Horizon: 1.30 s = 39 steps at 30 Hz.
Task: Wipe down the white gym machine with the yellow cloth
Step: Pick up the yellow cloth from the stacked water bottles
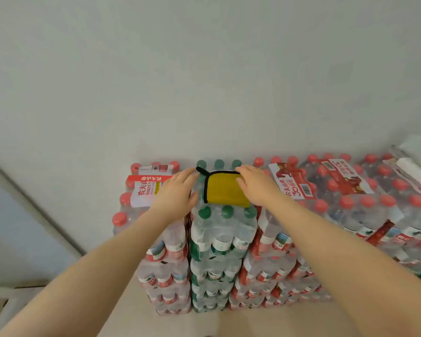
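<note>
Item: folded yellow microfibre cloth with black trim (225, 190), lying centre frame on the green-capped shrink-wrapped bottle pack (223, 229). Left hand (175, 193) and right hand (255, 186) flanking it, fingers extended, gripping nothing. Risk: cloth sliding off slick wrap (machine unseen).

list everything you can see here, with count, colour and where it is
yellow cloth: one, yellow with black edging and a black loop, lying folded on top of the green-capped pack
green-capped bottle packs: one stack, clear bottles with green caps and labels, centre, against the wall
red-capped bottle packs: several stacks, exact count unclear, clear bottles with red caps and red and white labels, on both sides of the green stack
white items: a few, white, on the packs at far right; too blurred to identify
wall: one, pale grey-white, behind the stacks
left hand: one, fingers straight, at the cloth's black loop, left side
right hand: one, fingers on the cloth's right edge; grip unclear
</note>
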### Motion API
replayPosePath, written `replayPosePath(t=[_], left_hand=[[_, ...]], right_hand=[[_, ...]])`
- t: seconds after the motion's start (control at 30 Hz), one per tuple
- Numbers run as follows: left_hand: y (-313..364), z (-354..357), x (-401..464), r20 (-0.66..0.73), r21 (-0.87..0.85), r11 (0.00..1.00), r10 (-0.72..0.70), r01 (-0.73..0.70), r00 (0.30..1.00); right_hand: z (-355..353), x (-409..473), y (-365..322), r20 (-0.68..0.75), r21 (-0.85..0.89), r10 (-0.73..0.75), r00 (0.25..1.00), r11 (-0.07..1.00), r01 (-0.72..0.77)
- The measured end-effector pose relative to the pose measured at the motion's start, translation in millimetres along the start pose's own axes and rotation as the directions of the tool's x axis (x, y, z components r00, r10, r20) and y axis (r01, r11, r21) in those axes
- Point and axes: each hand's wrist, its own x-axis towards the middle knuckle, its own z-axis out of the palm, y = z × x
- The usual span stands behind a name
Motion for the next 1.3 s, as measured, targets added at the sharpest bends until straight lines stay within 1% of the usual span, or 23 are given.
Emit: replayPosePath(t=[0.07,0.17,0.2,0.23,0.37,0.43,0.5,0.53,0.6,0.67,0.73,0.8,0.87,0.97,1.0,1.03,1.1,1.17,1.23,1.3], left_hand=[[-10,2,16,-0.042,-0.130,0.991,-0.025,0.019,0.999],[-22,5,28,-0.034,-0.173,0.985,-0.007,0.001,0.999],[-27,5,30,-0.035,-0.187,0.982,-0.006,-0.001,0.999],[-32,5,32,-0.025,-0.191,0.982,-0.003,-0.002,1.000],[-40,4,34,0.003,-0.198,0.980,0.004,-0.003,1.000],[-37,1,33,0.007,-0.218,0.976,0.007,-0.005,1.000],[-30,-3,28,0.003,-0.282,0.959,-0.007,0.008,1.000],[-25,-6,24,-0.008,-0.334,0.942,-0.010,0.007,1.000],[-10,-14,12,-0.043,-0.449,0.893,0.011,-0.029,0.999],[12,-26,-5,-0.063,-0.548,0.830,0.077,-0.099,0.995],[41,-39,-29,-0.042,-0.632,0.761,0.152,-0.144,0.987],[70,-43,-59,0.004,-0.712,0.688,0.204,-0.140,0.979],[96,-37,-91,0.060,-0.805,0.585,0.241,-0.095,0.969],[133,-21,-148,0.195,-0.922,0.375,0.234,0.097,0.952],[144,-16,-168,0.233,-0.934,0.322,0.227,0.153,0.946],[154,-11,-187,0.264,-0.934,0.302,0.223,0.190,0.938],[171,-3,-224,0.349,-0.899,0.354,0.227,0.257,0.909],[183,3,-254,0.430,-0.852,0.430,0.248,0.299,0.868],[194,11,-279,0.508,-0.785,0.542,0.284,0.300,0.813],[203,21,-301,0.578,-0.720,0.638,0.333,0.273,0.745]], right_hand=[[9,27,3,0.031,0.028,0.022,0.999,0.999,-0.023],[30,56,6,0.181,-0.067,0.058,0.982,0.997,-0.047],[36,62,8,0.212,-0.091,0.076,0.974,0.994,-0.057],[41,67,11,0.221,-0.115,0.092,0.971,0.991,-0.068],[43,75,14,0.147,-0.169,0.102,0.984,0.983,-0.076],[35,69,11,0.137,-0.122,0.068,0.988,0.991,-0.052],[19,54,5,0.113,0.023,0.021,0.993,0.999,-0.024],[10,42,3,0.077,0.110,-0.012,0.997,0.994,0.003],[-15,8,-4,-0.019,0.259,-0.080,0.997,0.962,0.082],[-38,-38,-12,-0.080,0.361,-0.122,0.989,0.922,0.142],[-57,-89,-20,-0.107,0.437,-0.121,0.987,0.886,0.156],[-68,-138,-26,-0.112,0.506,-0.105,0.988,0.850,0.148],[-72,-186,-30,-0.098,0.582,-0.073,0.993,0.805,0.117],[-62,-258,-29,-0.049,0.651,0.014,0.999,0.758,0.022],[-55,-281,-27,-0.026,0.652,0.049,0.998,0.758,-0.020],[-47,-304,-24,-0.001,0.651,0.094,0.996,0.756,-0.071],[-25,-350,-21,0.060,0.673,0.221,0.973,0.711,-0.203],[2,-395,-24,0.154,0.708,0.350,0.924,0.613,-0.351],[26,-439,-35,0.254,0.737,0.444,0.859,0.486,-0.469],[42,-483,-53,0.317,0.791,0.516,0.796,0.319,-0.521]])
